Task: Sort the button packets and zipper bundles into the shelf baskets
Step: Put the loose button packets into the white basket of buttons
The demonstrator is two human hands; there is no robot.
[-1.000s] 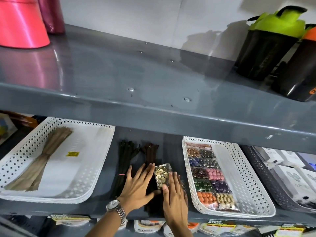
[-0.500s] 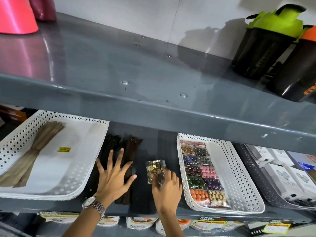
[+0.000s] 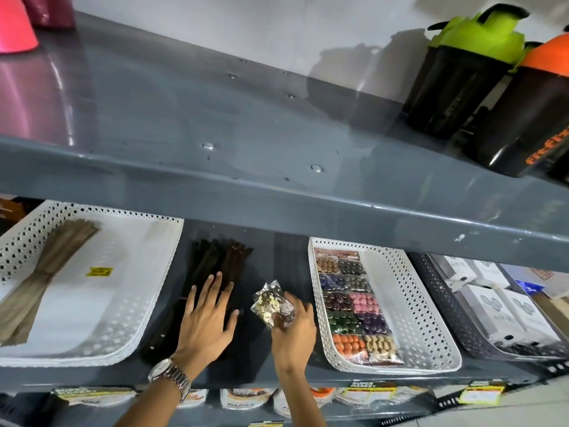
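Observation:
My right hand grips a clear packet of gold buttons, lifted a little off the grey shelf between two white baskets. My left hand lies flat with spread fingers on the dark brown and black zipper bundles on the shelf. The left white basket holds a tan zipper bundle. The right white basket holds several packets of coloured buttons along its left side.
A dark basket with white boxes stands at the far right. The upper grey shelf overhangs the baskets and carries two black shaker bottles and pink rolls. Packets hang below the shelf's front edge.
My left hand slid left from the button packet onto the dark zipper bundles. My right hand closed on the gold button packet and raised it slightly.

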